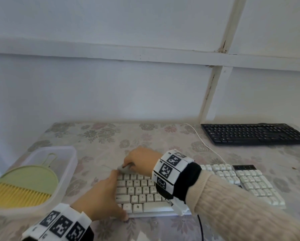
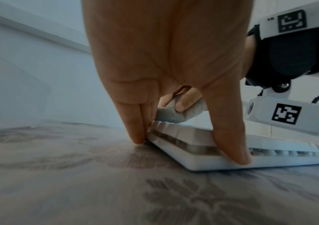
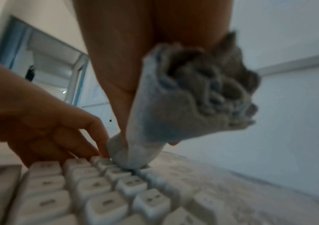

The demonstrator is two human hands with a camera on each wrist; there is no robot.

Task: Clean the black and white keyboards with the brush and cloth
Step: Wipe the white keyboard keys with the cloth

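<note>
The white keyboard (image 1: 250,181) lies near the table's front edge. My left hand (image 1: 107,193) braces its left end: straight fingers (image 2: 139,121) press the far left corner and the thumb rests on the front edge. My right hand (image 1: 142,160) grips a bunched grey cloth (image 1: 124,168) and presses it onto the top-left keys (image 3: 116,169), right beside the left fingertips. The black keyboard (image 1: 253,133) sits untouched at the back right. A green brush (image 1: 24,183) with yellow bristles lies in a clear plastic tub (image 1: 65,153) at the left.
A floral cloth (image 1: 97,136) covers the table. The white keyboard's cable (image 1: 206,145) curves toward the back wall, and a dark wire (image 1: 200,226) hangs off the front edge. The wall stands close behind the black keyboard.
</note>
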